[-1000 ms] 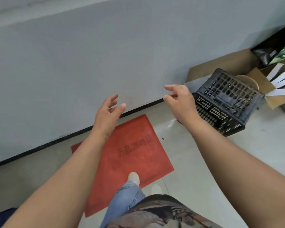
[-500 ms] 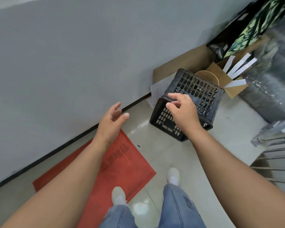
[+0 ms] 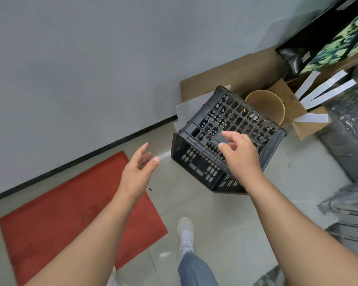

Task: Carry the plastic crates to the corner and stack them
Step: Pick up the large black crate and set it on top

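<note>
We have 1 black perforated plastic crate (image 3: 225, 141) in view, standing upside down on the pale tiled floor (image 3: 225, 219) near the grey wall (image 3: 91, 69), just in front of the flat brown cardboard sheet (image 3: 215, 81). Our right hand (image 3: 239, 153) hovers over its latticed base with the fingers loosely spread and holding nothing; whether it touches the plastic we cannot tell. Our left hand (image 3: 139, 172) is wide too, empty, and a little apart from the crate's near wall.

To lift well, we judge each hand should take an opposite wall, fingers hooked into the slots, so the crate rises level and clears the clutter behind it.

Counted: 1 crate, 2 hands, 1 red rectangular floor mat (image 3: 70, 213), 1 round tan bowl (image 3: 265, 106), 1 open brown cardboard box (image 3: 304, 124).
</note>
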Demonstrator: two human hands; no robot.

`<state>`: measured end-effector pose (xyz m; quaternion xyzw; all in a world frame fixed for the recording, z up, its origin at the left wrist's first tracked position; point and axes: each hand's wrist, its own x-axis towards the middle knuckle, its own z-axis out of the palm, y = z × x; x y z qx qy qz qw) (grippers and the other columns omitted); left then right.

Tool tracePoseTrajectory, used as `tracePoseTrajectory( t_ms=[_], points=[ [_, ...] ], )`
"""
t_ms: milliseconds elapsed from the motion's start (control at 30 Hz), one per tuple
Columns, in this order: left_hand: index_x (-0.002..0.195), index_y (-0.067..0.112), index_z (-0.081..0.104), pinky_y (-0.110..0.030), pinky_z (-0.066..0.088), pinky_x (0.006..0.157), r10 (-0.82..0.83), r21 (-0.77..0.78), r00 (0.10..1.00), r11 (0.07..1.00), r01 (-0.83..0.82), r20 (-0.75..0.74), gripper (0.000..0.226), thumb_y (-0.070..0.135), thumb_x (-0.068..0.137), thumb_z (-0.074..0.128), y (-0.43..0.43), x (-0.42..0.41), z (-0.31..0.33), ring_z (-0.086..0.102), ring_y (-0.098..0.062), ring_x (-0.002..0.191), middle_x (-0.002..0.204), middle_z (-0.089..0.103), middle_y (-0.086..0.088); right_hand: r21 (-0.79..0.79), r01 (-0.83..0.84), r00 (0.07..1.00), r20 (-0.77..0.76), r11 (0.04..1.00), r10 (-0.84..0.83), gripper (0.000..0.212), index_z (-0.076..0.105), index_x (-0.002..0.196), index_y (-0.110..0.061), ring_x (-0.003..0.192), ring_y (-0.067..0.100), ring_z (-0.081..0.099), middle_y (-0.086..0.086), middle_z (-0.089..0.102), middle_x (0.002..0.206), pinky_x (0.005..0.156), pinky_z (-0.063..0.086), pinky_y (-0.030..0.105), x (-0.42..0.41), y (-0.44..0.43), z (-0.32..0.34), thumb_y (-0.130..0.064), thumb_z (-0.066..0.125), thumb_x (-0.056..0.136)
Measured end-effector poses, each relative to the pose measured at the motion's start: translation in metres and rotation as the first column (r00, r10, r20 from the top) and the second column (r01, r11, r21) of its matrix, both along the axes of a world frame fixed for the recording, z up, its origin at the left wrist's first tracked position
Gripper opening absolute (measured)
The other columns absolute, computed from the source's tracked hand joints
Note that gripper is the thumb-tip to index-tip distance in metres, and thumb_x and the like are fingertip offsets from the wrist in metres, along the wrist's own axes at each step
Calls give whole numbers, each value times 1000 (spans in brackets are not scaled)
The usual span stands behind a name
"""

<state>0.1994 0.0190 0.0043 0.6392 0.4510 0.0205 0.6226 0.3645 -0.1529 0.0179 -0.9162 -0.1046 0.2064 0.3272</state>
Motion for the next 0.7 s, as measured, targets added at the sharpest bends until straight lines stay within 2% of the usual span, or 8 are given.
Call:
tracePoseTrajectory(
  t_ms=[133, 233, 333, 433, 500, 600, 700],
  points=[
    [141, 39, 43, -38, 45, 100, 30, -29, 998, 999, -32, -49, 52, 31, 92, 60, -8, 22, -47, 56, -18, 119, 128, 57, 4, -75, -10, 1000, 4, 997, 10, 37, 57, 128, -26, 100, 15, 55, -2, 51, 114, 80, 40, 31, 24, -3, -47, -26, 53, 92],
    [140, 36, 45, -46, 41, 108, 55, -54, 997, 997, -58, -49, 52, 29, 91, 61, -11, 33, -84, 55, -15, 121, 129, 58, 2, -132, -33, 999, 11, 991, 35, 38, 54, 130, -29, 100, 16, 55, -2, 50, 120, 84, 45, 34, 30, 1, -80, -31, 52, 92],
    [140, 32, 46, -42, 41, 108, 81, -75, 995, 994, -85, -52, 51, 28, 92, 61, -15, 35, -118, 54, -11, 120, 123, 58, 3, -194, -66, 997, 12, 979, 70, 41, 52, 132, -31, 104, 19, 56, -1, 51, 122, 87, 47, 38, 27, 6, -105, -35, 52, 92],
    [139, 33, 48, -42, 44, 106, 97, -98, 994, 990, -102, -56, 47, 30, 93, 59, -17, 32, -145, 55, -13, 120, 128, 58, 0, -267, -102, 993, 25, 958, 113, 43, 50, 135, -33, 108, 22, 53, 0, 50, 121, 88, 46, 37, 23, 6, -120, -40, 50, 92],
    [135, 35, 50, -42, 46, 103, 106, -110, 993, 988, -111, -51, 43, 30, 93, 58, -18, 30, -159, 56, -15, 121, 130, 59, -3, -367, -131, 988, 32, 921, 153, 49, 46, 137, -34, 117, 24, 48, 2, 48, 124, 92, 43, 38, 21, 5, -125, -51, 46, 91],
    [130, 40, 51, -41, 48, 101, 132, -131, 990, 982, -137, -48, 36, 34, 94, 55, -17, 26, -179, 57, -13, 118, 136, 56, -1, -560, -180, 976, 2, 809, 218, 67, 39, 140, -33, 124, 28, 42, 7, 45, 129, 99, 35, 44, 17, 3, -135, -71, 39, 85],
    [133, 39, 51, -39, 48, 101, 160, -154, 985, 974, -167, -58, 37, 40, 96, 50, -15, 19, -196, 57, -11, 118, 141, 54, 1, -678, -197, 965, -9, 708, 261, 77, 35, 142, -28, 123, 32, 44, 13, 48, 130, 100, 31, 46, 7, 6, -151, -76, 33, 82]
  ],
)
